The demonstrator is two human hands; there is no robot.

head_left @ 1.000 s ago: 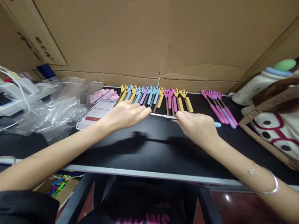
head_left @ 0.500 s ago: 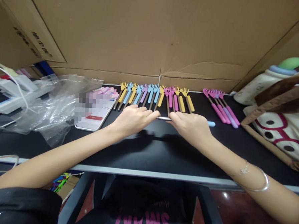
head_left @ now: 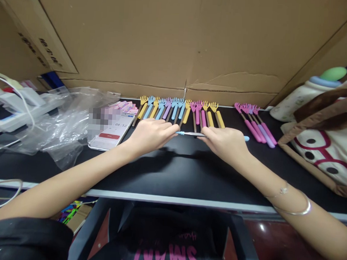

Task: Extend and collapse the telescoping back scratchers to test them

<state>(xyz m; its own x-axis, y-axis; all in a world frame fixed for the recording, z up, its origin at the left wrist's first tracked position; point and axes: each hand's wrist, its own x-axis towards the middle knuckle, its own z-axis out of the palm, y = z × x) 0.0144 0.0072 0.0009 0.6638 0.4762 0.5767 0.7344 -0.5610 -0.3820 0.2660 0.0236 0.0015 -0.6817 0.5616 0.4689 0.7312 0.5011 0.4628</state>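
A slim blue-handled telescopic metal back scratcher [head_left: 190, 134] lay crosswise just in front of the row of coloured scratchers [head_left: 180, 111], pinched at either end by the left hand [head_left: 150, 134] and right hand [head_left: 225, 142], apparently to steady its shaft.

A slim back scratcher [head_left: 190, 134] with a shiny metal rod and a light blue handle is held level across a black worktop [head_left: 171, 172], lying crosswise just in front of a row of similar ones. The blue handle tip pokes out past the right hand [head_left: 225, 142], which closes around that end; the fingers [head_left: 169, 131] of the left hand [head_left: 150, 134] pinch the other end, where a bit of blue shows on the rod.
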